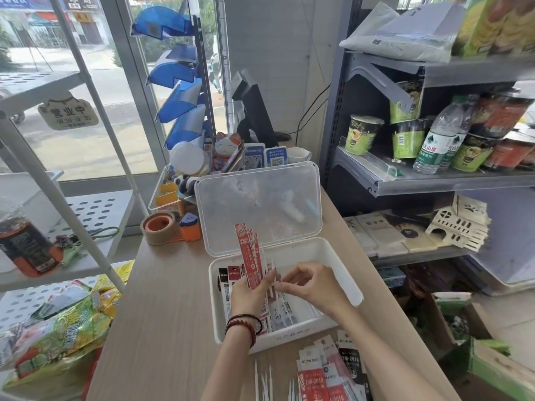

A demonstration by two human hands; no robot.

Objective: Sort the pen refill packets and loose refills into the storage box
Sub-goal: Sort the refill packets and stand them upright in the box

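Observation:
A white storage box (341, 273) stands open on the wooden counter, its clear lid (257, 204) tilted up behind. Several refill packets (228, 282) lie in its left part. My left hand (250, 293) is over the box, shut on a fan of red refill packets (250, 256) held upright. My right hand (309, 285) is beside it, fingertips pinching thin white loose refills (273, 273) at the left hand's bundle. More packets (333, 371) and loose white refills (265, 383) lie on the counter in front of the box.
A tape roll (159, 227) and an orange dispenser (189, 227) sit left of the lid. Behind stand a clear organiser (170, 192), a cat figurine (227, 149) and a monitor (254, 111). A grey goods shelf (434, 183) is on the right, a white rack (72, 198) on the left.

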